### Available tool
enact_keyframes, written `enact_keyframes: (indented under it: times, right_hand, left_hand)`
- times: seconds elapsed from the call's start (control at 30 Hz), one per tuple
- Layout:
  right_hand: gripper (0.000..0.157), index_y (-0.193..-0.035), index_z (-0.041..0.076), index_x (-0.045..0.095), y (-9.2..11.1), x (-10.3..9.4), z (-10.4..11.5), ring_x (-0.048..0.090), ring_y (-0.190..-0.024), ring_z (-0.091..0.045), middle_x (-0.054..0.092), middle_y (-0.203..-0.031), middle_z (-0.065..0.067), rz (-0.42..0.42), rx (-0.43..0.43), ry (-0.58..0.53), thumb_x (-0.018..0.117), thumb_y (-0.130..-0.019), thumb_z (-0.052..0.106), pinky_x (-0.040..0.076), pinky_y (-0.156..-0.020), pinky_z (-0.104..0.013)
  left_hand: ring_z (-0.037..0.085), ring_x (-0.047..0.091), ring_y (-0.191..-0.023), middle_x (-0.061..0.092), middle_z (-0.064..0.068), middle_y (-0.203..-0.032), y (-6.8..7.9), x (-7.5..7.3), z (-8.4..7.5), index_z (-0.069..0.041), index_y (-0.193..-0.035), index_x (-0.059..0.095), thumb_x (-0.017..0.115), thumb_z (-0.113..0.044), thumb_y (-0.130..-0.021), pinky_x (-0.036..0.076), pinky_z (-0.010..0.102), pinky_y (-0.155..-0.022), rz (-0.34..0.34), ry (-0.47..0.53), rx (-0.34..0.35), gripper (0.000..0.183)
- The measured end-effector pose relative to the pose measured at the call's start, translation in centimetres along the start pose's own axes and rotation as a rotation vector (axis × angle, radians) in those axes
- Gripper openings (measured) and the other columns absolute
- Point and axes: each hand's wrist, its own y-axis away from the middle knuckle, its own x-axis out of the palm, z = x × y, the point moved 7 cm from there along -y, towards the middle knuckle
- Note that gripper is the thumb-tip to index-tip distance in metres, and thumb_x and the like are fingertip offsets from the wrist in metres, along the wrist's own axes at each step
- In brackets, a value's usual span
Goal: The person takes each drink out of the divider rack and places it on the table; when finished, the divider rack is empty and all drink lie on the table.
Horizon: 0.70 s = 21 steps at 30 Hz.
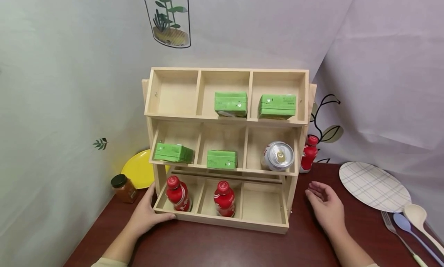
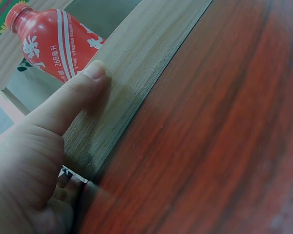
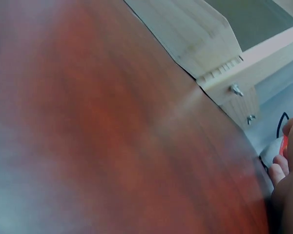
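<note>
the left hand has got hold of this wooden rack, down at roughly 8 o'clock if you treat the rack as the middle of a clock with 12 at its top tier. thumb's pressed on the front board of the bottom tier, fingers tucked round the side, so yeah, it's pinching that corner. rack stands on the dark red bench, pretty much dead centre from where i'm standing. the right hand is over at 4 o'clock, apart from the rack, fingers loosely curled and relaxed; can't tell if it's touching the bench. in the rack: green cartons at 12 and 2 up top, then two more in the middle tier at 9 and dead centre, plus a silver-topped can at 3. bottom tier has red bottles at 6 and between 7 and 8. another red-capped bottle peeks out just past the rack's 3 o'clock side. yellow plate at 9, dark-lidded jar at 8, checked plate between 3 and 4.
</note>
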Motion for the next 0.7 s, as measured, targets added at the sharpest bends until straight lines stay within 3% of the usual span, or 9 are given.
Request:
enact_keyframes:
  times: [0.17, 0.3, 0.47, 0.57, 0.7]
  right_hand:
    - [0.034, -0.118, -0.001, 0.062, 1.7, 0.1, 1.0, 0.067, -0.096, -0.014, 0.065, -0.112, -0.019, 0.023, -0.111, -0.001, 0.071, -0.085, 0.0, 0.05, -0.079, -0.017]
    - [0.034, -0.113, 0.006, 0.066, 3.0, 0.2, 2.2, 0.067, -0.091, -0.013, 0.068, -0.107, -0.01, 0.024, -0.269, 0.102, 0.074, -0.081, -0.004, 0.049, -0.078, -0.015]
    - [0.034, -0.107, 0.008, 0.071, 4.4, 0.4, 4.8, 0.063, -0.095, -0.009, 0.069, -0.102, -0.006, -0.001, -0.61, 0.24, 0.076, -0.074, 0.0, 0.04, -0.088, -0.011]
    - [0.028, -0.104, 0.003, 0.072, 5.0, 0.6, 6.4, 0.062, -0.1, -0.019, 0.069, -0.102, -0.012, -0.004, -0.817, 0.218, 0.073, -0.076, 0.007, 0.037, -0.097, -0.016]
    - [0.024, -0.098, -0.003, 0.072, 5.8, 0.8, 8.5, 0.062, -0.097, -0.031, 0.068, -0.099, -0.018, 0.009, -0.991, 0.129, 0.069, -0.082, 0.015, 0.04, -0.099, -0.025]
  left_hand:
    - [0.018, 0.049, -0.116, 0.044, 0.001, -0.141, 0.1, 0.0, -0.1, -0.032, -0.152, 0.024, 0.096, -0.03, -0.055, 0.045, 0.021, -0.087, 0.004, -0.002, -0.003, 0.121]
    - [0.017, 0.05, -0.114, 0.043, 0.001, -0.142, 0.1, -0.1, -0.2, -0.031, -0.152, 0.023, 0.096, -0.032, -0.054, 0.046, 0.023, -0.085, -0.002, -0.013, -0.006, 0.122]
    - [0.015, 0.05, -0.112, 0.043, 0.0, -0.142, 0.1, -0.1, -0.3, -0.03, -0.153, 0.023, 0.096, -0.034, -0.053, 0.046, 0.024, -0.084, -0.012, -0.03, -0.002, 0.123]
    - [0.015, 0.05, -0.113, 0.043, 0.0, -0.143, 0.1, -0.1, -0.3, -0.031, -0.153, 0.022, 0.096, -0.034, -0.054, 0.046, 0.023, -0.085, -0.01, -0.036, 0.0, 0.124]
    - [0.016, 0.049, -0.115, 0.043, 0.001, -0.143, 0.0, -0.2, -0.2, -0.034, -0.152, 0.022, 0.095, -0.036, -0.054, 0.043, 0.02, -0.087, -0.008, -0.05, 0.001, 0.122]
